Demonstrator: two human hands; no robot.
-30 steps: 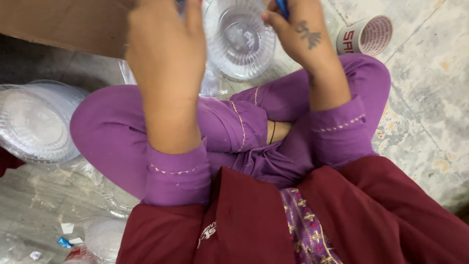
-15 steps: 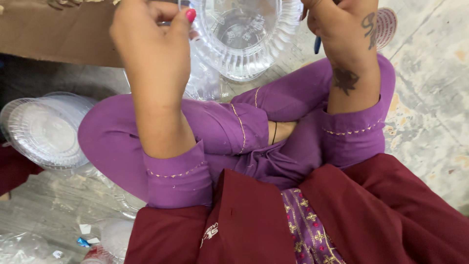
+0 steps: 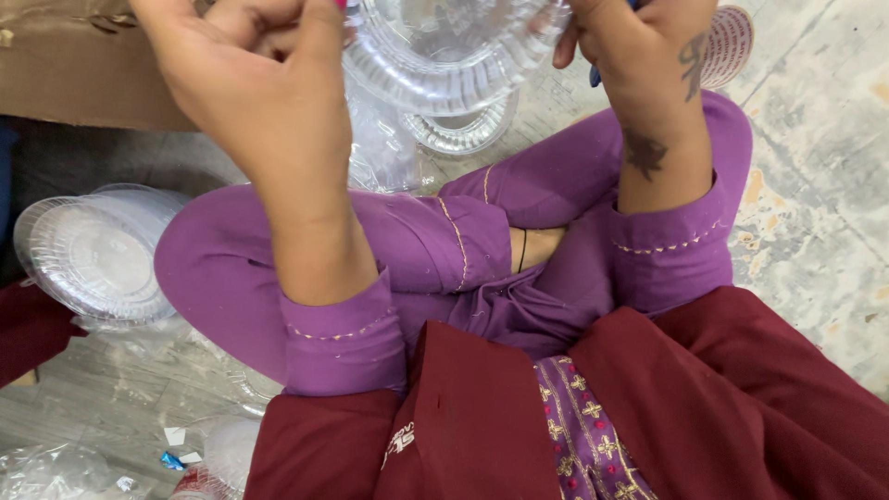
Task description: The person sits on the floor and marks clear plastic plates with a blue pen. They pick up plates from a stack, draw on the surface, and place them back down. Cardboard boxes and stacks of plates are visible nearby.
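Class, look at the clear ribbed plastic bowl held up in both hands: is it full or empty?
Empty. The clear ribbed plastic bowl between the left hand and right hand shows only transparent walls, nothing inside.

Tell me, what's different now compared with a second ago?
Both hands have come up toward the camera: the left hand and right hand now hold the clear ribbed plastic bowl between them, lifted nearer. The right keeps its blue pen. The stack of clear plastic lids on the floor is unmoved.
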